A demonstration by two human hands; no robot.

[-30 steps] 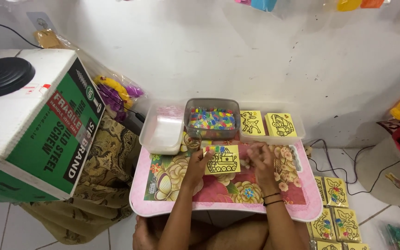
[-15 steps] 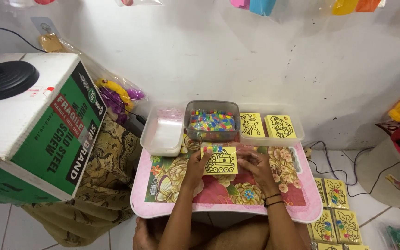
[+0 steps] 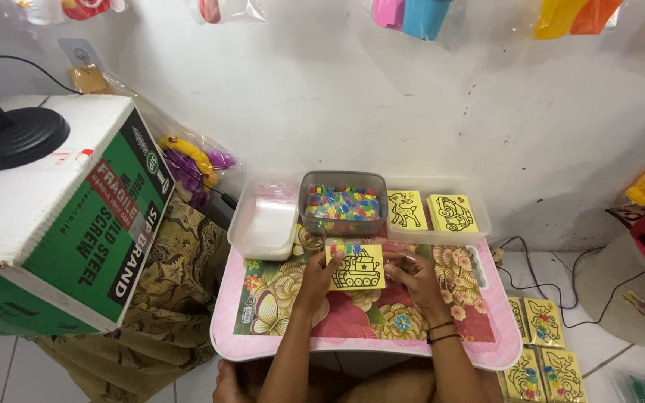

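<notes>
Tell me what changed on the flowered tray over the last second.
Little changed. The right hand drew in beside the yellow tank card. The left hand stayed at the card's left edge. The card, the bead tub and the tray kept their places.

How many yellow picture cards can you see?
7, maybe more hidden: one tank card at the hands on the pink tray, two in the clear container behind, a deer card and a car card, and four packed cards on the floor, right.

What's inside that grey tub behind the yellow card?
The grey tub is filled with small colourful pieces: red, blue, yellow, green. What they are is too small to tell, and its bottom is covered by them.
</notes>
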